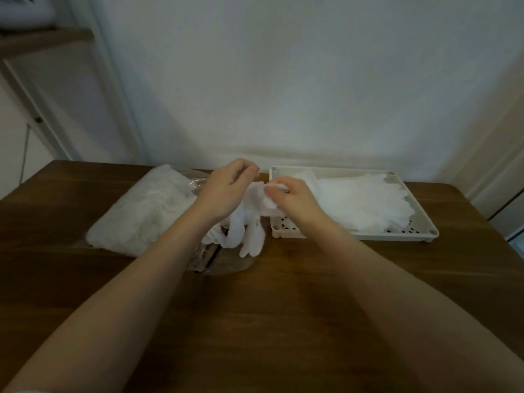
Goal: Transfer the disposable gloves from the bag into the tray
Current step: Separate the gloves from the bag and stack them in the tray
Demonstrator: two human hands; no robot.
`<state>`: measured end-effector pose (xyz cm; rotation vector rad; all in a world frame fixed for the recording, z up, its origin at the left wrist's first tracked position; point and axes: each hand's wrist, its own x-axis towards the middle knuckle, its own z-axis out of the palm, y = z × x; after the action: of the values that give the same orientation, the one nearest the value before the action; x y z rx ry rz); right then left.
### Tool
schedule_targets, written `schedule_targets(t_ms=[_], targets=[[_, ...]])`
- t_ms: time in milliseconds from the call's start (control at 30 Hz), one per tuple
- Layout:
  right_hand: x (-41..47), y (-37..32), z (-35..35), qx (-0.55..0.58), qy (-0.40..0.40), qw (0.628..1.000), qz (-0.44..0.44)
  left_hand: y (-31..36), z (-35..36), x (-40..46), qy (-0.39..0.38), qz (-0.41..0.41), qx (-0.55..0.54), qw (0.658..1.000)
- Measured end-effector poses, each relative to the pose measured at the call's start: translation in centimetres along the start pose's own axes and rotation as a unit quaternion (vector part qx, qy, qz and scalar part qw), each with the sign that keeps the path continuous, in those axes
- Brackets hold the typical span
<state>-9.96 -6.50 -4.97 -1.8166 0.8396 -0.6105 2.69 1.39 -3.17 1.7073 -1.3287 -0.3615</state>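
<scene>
White glove: thin plastic, held up between bag and tray, its fingers hanging down over the bag's open end.
Right hand: fingers curled, pinching the glove's cuff.
Left hand: fingers bent, gripping the same cuff from the other side.
Bag: clear plastic, lying flat on the left, holding a wad of gloves.
Tray: cream, perforated floor, right of the bag.
Stack: gloves lying flat in the tray.
Table: dark wood, under all.
</scene>
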Motion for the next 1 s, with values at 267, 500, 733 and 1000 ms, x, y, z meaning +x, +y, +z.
schedule_targets(t_ms=[267, 500, 733, 1000], targets=[[-1.0, -0.9, -4.1, 0.518, -0.034, 0.844, 0.133, 0.1, 1.4, -0.1, -0.135, -0.014, 0.023, 0.99], [-1.4, -0.8, -4.7, 0.459, -0.008, 0.88, 0.122, 0.9, 1.2, -0.8, -0.038, -0.091, -0.167, 0.981], [-0.9, -1.0, -4.4, 0.427, 0.004, 0.879, 0.214, 0.1, 0.4, -0.5, 0.131, -0.044, -0.058, 0.989], [-1.8, -1.2, -5.6, 0.436, -0.051, 0.889, 0.134, -1.6, 0.5, -0.6, -0.115, -0.027, 0.554, 0.824]])
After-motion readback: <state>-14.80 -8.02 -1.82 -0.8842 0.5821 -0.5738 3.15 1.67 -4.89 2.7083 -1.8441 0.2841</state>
